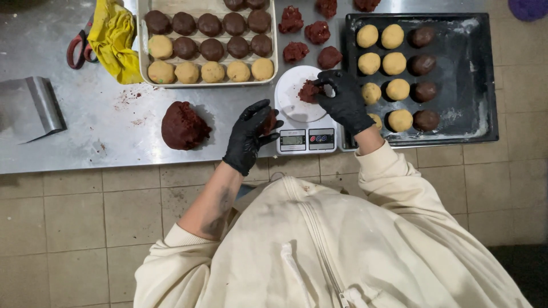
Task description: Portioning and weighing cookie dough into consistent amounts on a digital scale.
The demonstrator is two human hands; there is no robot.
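Two gloved hands busy at the front edge of the steel table (85,137). The right hand (344,100) is pinching a red dough piece (309,91) that sits on the white round plate of the kitchen scale (302,111), fingers closed on it. The left hand (250,134) is curled around a smaller red lump (269,121), just beside the scale's left edge.

A big red dough mound (184,125) sits further left near the front edge, and loose portions (311,40) lie behind the scale. A light tray (208,80) of dark and pale balls sits toward the back, a black tray (474,74) hugs the right edge, and a bench scraper (37,108) lies at the left.

What I'd worry about: a hand resting on the scale plate would probably throw the reading off, and the sticky dough may cling to the gloves. The scale also sits right at the front edge, so a bump could knock it off.

Hard to see: the display is too small to make out, the left palm hides most of its lump, and the light tray's back row is cut off.
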